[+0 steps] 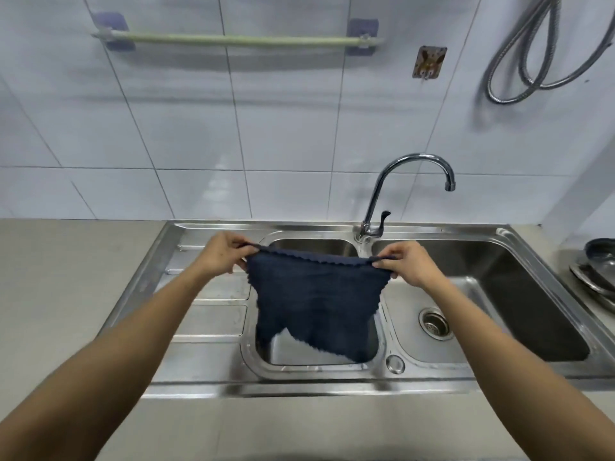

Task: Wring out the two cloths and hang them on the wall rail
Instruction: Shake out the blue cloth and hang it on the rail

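A dark blue cloth (pixel 314 299) hangs spread flat above the small left basin of the steel sink (pixel 206 389). My left hand (pixel 222 253) pinches its top left corner and my right hand (pixel 408 264) pinches its top right corner, stretching the upper edge taut. The cloth's lower edge dangles into the basin. High on the tiled wall a pale green rail (pixel 238 39) runs between two purple mounts, and nothing hangs on it. I see only one cloth; a second one is not visible.
A curved chrome tap (pixel 404 186) rises behind the sink between the basins, right of the cloth. The larger right basin has a drain (pixel 434 324). Stacked metal dishes (pixel 597 271) sit at the far right. A metal hose (pixel 529 51) and a wall hook (pixel 429 62) are on the wall.
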